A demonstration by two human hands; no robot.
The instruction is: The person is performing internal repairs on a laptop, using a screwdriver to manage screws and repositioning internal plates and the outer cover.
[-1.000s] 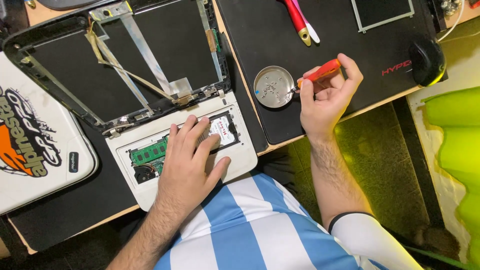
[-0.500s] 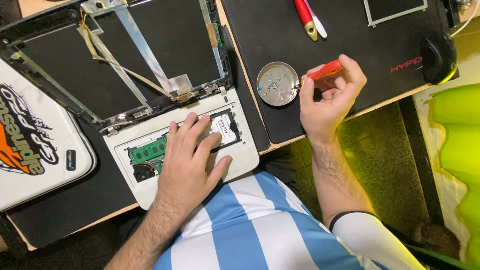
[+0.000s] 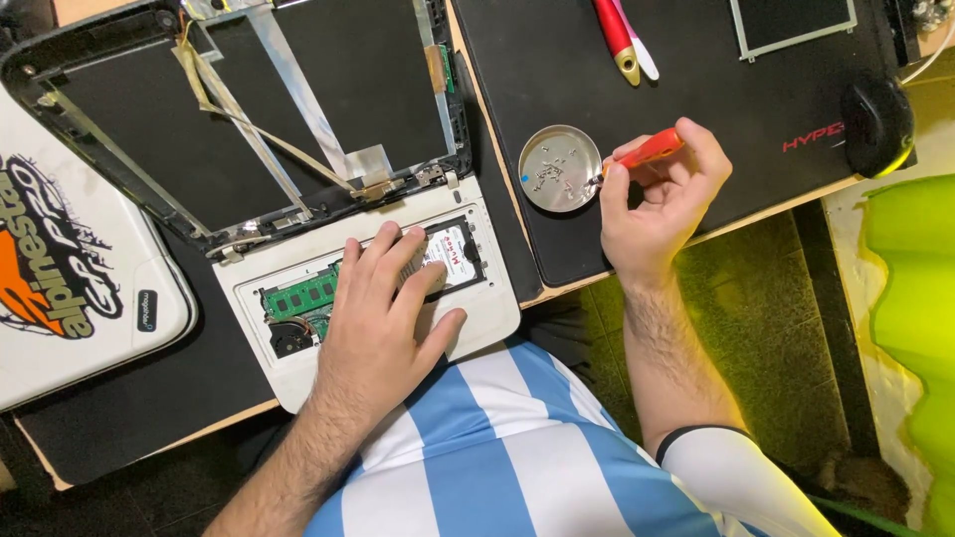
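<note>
A white laptop base (image 3: pixel 298 368) lies opened up at the table's near edge, green memory boards and a hard drive exposed. My left hand (image 3: pixel 383 318) rests flat on it, fingers over the drive. Behind it the black screen shell (image 3: pixel 249 119) lies open with metal strips and tape inside. My right hand (image 3: pixel 662 199) grips a small red-handled screwdriver (image 3: pixel 652 151), whose tip touches the rim of a round metal dish (image 3: pixel 559 167) holding several tiny screws.
A black mat (image 3: pixel 716 89) covers the right of the table, carrying a red tool with a white one (image 3: pixel 622 35), a framed panel (image 3: pixel 791 22) and a black mouse (image 3: pixel 875 124). A white cover with a sticker (image 3: pixel 70 278) lies left. Yellow-green cloth (image 3: pixel 915 298) hangs right.
My right hand has kept the screwdriver tip at the dish's rim with only a slight shift. My left hand stays on the laptop base.
</note>
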